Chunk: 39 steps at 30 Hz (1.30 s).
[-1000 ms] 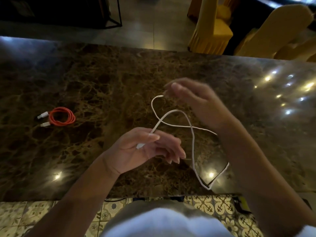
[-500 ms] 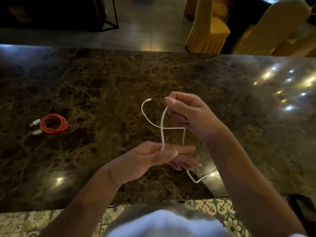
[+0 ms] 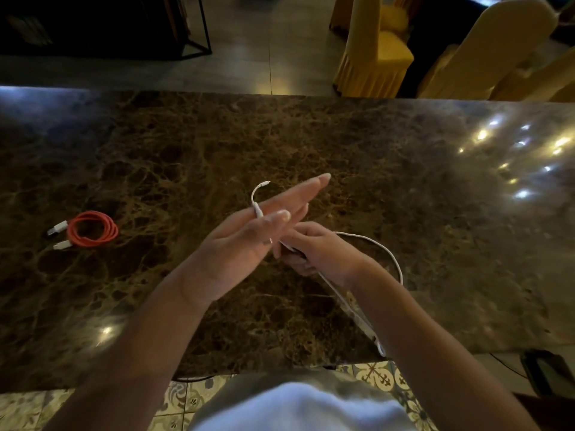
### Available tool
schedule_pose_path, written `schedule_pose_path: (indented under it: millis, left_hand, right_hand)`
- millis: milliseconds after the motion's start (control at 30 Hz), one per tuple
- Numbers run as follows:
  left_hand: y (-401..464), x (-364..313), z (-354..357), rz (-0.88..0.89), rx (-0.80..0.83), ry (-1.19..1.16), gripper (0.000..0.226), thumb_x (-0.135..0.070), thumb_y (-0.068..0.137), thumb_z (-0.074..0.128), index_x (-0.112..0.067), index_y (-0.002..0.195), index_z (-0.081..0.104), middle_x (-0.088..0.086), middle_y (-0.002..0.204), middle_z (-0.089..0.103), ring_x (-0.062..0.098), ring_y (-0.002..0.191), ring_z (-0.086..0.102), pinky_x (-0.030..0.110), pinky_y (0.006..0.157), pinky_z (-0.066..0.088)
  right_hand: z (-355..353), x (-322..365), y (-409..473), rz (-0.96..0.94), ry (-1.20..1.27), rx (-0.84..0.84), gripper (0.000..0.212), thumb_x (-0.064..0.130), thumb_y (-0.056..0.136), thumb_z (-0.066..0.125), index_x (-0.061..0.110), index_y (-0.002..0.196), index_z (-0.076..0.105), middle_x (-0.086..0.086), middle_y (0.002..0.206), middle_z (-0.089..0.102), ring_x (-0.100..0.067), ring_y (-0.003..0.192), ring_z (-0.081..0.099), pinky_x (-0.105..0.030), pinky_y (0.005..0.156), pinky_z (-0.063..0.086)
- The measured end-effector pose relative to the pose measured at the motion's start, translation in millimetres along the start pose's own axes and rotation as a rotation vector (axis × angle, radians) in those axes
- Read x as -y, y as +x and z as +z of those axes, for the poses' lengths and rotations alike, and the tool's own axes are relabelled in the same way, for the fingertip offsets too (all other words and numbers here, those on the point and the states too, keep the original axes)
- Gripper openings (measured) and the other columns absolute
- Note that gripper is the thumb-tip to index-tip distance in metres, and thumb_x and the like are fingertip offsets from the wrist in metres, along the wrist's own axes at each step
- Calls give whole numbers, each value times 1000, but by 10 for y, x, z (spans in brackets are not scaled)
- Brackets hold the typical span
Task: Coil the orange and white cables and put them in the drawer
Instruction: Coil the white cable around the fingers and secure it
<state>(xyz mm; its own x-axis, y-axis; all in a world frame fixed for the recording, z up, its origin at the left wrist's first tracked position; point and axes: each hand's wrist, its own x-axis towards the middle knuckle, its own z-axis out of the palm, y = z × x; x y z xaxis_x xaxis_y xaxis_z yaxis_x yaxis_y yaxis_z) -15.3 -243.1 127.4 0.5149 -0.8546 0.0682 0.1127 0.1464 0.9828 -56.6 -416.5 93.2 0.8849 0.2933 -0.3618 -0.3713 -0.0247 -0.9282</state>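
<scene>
The left hand is held up over the table with its fingers straight and close together, pointing to the far right. It looks like it is being used as a shape to wind the cable around. The white cable goes across the fingers, and the thumb presses it down so the end does not slip. The short end with the small plug sticks up on the far side of the hand. The right hand is just beside it, a bit nearer, with its fingers curled around the cable. It seems ready to bring the next loop around. The rest of the white cable curves out to the right, then runs back under the right arm to the near edge of the table. The orange cable lies well apart on the left, already rolled into a neat ring, so only the white one is left to coil. No drawer can be seen.
</scene>
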Motion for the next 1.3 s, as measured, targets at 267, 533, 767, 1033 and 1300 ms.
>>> schedule_pose_path:
  millis: [267, 533, 767, 1033, 1300]
  left_hand:
    - [16, -2, -255, 61, -151, -100, 69, -28, 105, 51, -6, 162, 21, 10, 171, 28, 23, 160, 22, 41, 131, 15]
    - [24, 346, -455, -26, -294, -72, 55, -12, 107, 37, -9, 161, 29, 2, 166, 40, 15, 156, 30, 41, 131, 17]
    - [-15, 573, -561, -77, -354, -177, 48, -10, 104, 41, -16, 152, 47, 2, 161, 47, 15, 155, 34, 47, 131, 11]
    - [-56, 641, -225, -222, -160, -102, 38, -17, 98, 53, -16, 130, 73, 2, 128, 73, 15, 128, 60, 39, 115, 36]
    - [52, 636, 10, -389, 123, 139, 21, -10, 106, 51, 4, 94, 61, -15, 81, 53, 3, 76, 48, 23, 82, 42]
  right_hand:
    - [30, -170, -83, 177, 125, 18, 29, 36, 109, 48, 11, 99, 56, 0, 57, 37, -9, 41, 27, -18, 34, 20]
    - [25, -39, -256, 275, -180, -18, 28, 33, 109, 50, 13, 96, 63, 3, 59, 46, -8, 44, 34, -20, 39, 23]
    - [-31, 328, -493, 110, -558, 70, 13, 22, 106, 58, 16, 98, 65, 6, 53, 57, -16, 44, 49, -31, 47, 41]
    - [-175, 629, -565, -152, -572, -45, 23, 24, 106, 58, 13, 95, 74, 12, 58, 51, -4, 50, 42, -23, 48, 32]
    - [-303, 648, -596, -258, -733, 147, 26, 26, 103, 63, 8, 86, 71, 4, 61, 53, -7, 52, 45, -29, 49, 35]
